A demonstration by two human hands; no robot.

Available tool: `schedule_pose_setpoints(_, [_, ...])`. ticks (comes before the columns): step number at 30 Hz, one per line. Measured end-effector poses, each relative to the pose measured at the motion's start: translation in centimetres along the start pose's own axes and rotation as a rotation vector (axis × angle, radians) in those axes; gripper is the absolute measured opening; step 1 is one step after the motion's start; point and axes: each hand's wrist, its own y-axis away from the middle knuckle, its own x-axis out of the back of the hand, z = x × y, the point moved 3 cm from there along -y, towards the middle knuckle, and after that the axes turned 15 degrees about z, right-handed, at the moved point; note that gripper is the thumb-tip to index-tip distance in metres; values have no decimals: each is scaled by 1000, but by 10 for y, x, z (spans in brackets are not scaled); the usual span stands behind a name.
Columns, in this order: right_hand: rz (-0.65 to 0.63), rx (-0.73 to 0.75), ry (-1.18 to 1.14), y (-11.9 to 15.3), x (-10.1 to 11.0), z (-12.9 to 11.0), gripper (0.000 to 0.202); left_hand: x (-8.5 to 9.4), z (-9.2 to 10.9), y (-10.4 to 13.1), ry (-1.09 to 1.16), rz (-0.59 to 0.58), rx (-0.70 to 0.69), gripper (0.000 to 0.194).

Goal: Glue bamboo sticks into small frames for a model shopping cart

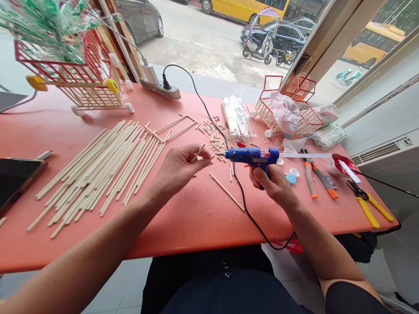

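Note:
Between the fingertips of my left hand (180, 168) is a short wooden stick (198, 153), held pinched above the table. My right hand (273, 183) is wrapped round the handle of a blue glue gun (244, 155). Its nozzle points left and is close to my left fingertips; whether it touches the wood I cannot tell. A clear glue stick (304, 155) sticks out of the gun's back. Below my hands lies a single stick (226, 192). Left of my left hand spreads a pile of long wooden sticks (98, 165), with a joined stick frame (173, 131) behind it.
Small cut pieces (216, 135) lie past my hands, beside a foil-like packet (235, 117). The gun's black cord (244, 196) crosses the table. Orange-grey pliers (310, 174) and yellow pliers (368, 207) lie right. Stick-built carts (91, 91) stand back left and right. A phone (18, 179) lies left.

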Motion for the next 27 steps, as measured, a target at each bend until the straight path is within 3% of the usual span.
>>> schedule_pose_setpoints(5, [-5, 35, 32, 0, 0, -2, 54, 1, 6, 1, -15, 8, -5, 22])
schedule_pose_setpoints(16, [0, 89, 111, -1, 0, -4, 53, 2, -3, -1, -27, -4, 52, 20])
schedule_pose_setpoints(27, [17, 66, 81, -3, 1, 0, 54, -3, -5, 0, -24, -40, 60, 20])
